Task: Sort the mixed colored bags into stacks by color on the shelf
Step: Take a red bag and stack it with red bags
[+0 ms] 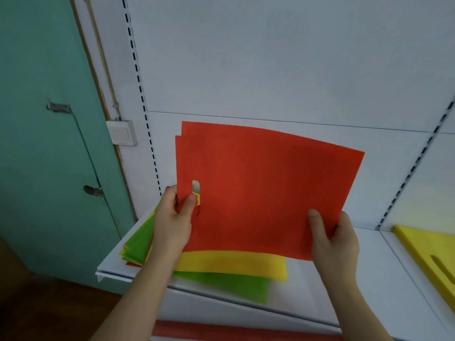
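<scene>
Both forearms entered from the bottom edge, nearest the lens. Left hand (174, 217) pinched the left edge of the red bag (266, 190) just beside its die-cut handle slot, thumb on the front face and fingers behind. Right hand (332, 235) gripped the lower right corner the same way. Held so, the red bag stood raised and nearly upright between the two hands, above the mixed pile (221, 271) of yellow and green bags lying on the shelf (344, 286). A second red edge showed at its top left corner, so more than one sheet may have been in hand; this could not be settled. Judged as thin, light and flexible material: the sheet bowed slightly, would likely slide off its neighbours, and was best held by opposite edges. A yellow stack (428, 257) lay well apart at the right.
</scene>
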